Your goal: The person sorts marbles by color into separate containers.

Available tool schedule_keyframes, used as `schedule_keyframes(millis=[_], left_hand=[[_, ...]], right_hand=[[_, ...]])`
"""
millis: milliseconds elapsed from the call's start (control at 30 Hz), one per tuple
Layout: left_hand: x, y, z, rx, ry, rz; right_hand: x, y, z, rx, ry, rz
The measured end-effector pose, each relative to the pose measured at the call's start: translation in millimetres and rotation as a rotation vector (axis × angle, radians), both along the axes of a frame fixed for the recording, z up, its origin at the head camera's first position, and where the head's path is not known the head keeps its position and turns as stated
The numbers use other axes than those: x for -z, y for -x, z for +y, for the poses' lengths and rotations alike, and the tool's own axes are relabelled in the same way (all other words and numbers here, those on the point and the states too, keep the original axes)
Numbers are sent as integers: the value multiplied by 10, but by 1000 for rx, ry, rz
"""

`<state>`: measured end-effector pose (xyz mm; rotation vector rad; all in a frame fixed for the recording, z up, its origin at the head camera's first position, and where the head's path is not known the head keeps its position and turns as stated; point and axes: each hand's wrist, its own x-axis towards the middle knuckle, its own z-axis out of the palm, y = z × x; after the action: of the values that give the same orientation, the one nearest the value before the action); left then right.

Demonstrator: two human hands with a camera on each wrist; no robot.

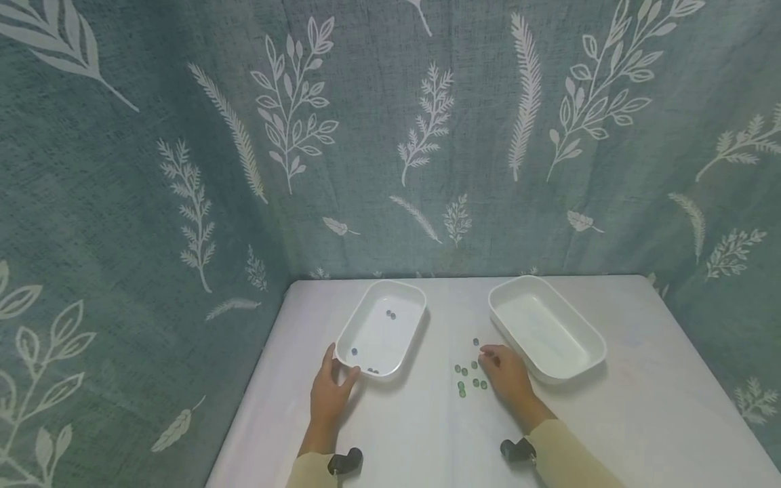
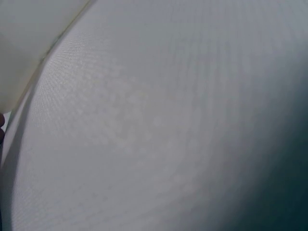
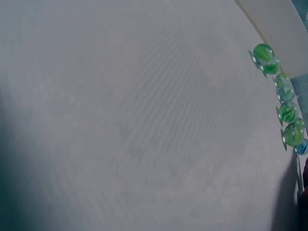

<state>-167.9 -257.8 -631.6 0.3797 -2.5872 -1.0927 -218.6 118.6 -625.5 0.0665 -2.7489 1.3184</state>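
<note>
My left hand (image 1: 329, 396) holds the near left corner of a white tray (image 1: 419, 325), thumb on the near side and fingers along the left side. Several small bluish marbles (image 1: 354, 352) lie in this tray. On the white table, my right hand (image 1: 508, 376) has its thumb and index fingertips together on a small marble, mostly hidden by them. Left of that hand lie several green glass marbles (image 1: 476, 383), with swirls visible in the right wrist view. A blue marble (image 3: 302, 147) sits near the fingertips there.
A second white tray (image 1: 552, 318) stands at an angle, just beyond and right of my right hand. The table (image 1: 415, 434) is covered in white cloth, and a blue-green leaf-patterned curtain (image 1: 366, 156) hangs along its back and sides.
</note>
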Motion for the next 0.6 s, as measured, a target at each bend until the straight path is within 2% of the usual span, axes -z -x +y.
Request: schedule_keyframes(millis=[500,600], left_hand=[[29,20,-9,7,-12,23],[15,9,-6,4,-7,17]], right_hand=[[93,7,7,-51,-110,36],[85,1,0,-54,-114,20]])
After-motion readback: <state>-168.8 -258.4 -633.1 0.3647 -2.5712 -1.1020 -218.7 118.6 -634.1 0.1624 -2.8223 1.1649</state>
